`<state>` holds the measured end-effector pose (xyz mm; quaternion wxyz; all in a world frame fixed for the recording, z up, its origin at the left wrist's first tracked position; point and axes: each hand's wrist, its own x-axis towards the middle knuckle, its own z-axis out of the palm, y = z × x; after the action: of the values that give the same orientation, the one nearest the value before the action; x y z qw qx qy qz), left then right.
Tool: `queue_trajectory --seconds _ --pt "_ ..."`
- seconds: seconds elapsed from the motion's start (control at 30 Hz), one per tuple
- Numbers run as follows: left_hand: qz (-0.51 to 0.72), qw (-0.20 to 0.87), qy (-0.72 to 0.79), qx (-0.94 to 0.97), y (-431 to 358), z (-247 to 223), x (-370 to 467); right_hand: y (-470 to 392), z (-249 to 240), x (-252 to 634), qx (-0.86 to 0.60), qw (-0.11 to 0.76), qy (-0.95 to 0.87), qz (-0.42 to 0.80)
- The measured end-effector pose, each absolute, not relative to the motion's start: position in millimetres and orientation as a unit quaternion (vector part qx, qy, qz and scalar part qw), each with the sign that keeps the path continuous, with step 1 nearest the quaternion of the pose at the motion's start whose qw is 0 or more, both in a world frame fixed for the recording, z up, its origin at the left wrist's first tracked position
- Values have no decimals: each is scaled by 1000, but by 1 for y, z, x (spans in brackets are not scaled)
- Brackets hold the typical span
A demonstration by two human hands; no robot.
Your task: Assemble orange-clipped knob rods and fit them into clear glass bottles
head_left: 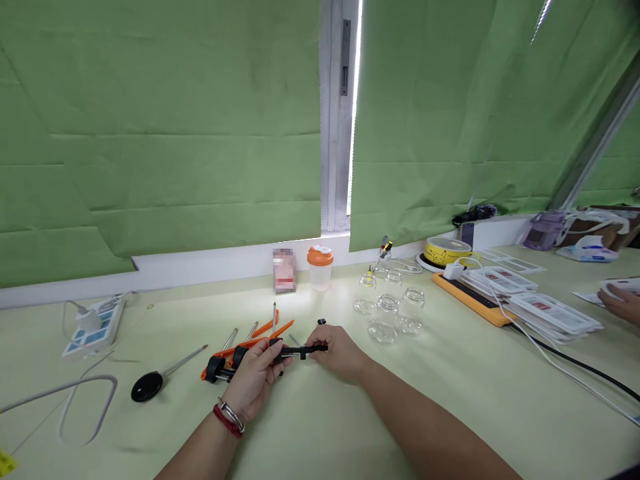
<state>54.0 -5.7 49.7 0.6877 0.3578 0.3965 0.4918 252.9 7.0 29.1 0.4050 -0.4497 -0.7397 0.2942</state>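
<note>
My left hand (255, 373) is closed around the left end of a black bar-shaped part (295, 351) with a thin metal rod along it. At the bar's right end my right hand (336, 350) pinches it with thumb and fingers. The kind of part is not clear. Just left of and behind my left hand lie several orange strips (215, 357) with black round pieces (216, 369) and metal rods, partly hidden by the hand. A small black piece (321, 321) shows just beyond my right fingers. Farther left lies a metal rod with a black disc (147, 387) at its end.
Several clear glass jars (387, 313) stand right of my hands. Behind are an orange-lidded cup (320, 267) and a small box (284, 270). Power strips (103, 327) and cables lie at both sides. Stacked cards (555, 317) and another person's hand (620, 303) are right.
</note>
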Motion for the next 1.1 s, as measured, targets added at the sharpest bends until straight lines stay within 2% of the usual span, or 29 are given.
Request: queue_trajectory --seconds 0.47,0.77,1.1 --pt "462 718 376 359 -10 48 55 2 31 249 -437 403 -758 267" --pt "473 635 438 426 -14 51 62 -1 33 244 -421 413 -773 234" --pt "466 633 435 439 -15 51 62 -4 36 240 -429 410 -775 217"
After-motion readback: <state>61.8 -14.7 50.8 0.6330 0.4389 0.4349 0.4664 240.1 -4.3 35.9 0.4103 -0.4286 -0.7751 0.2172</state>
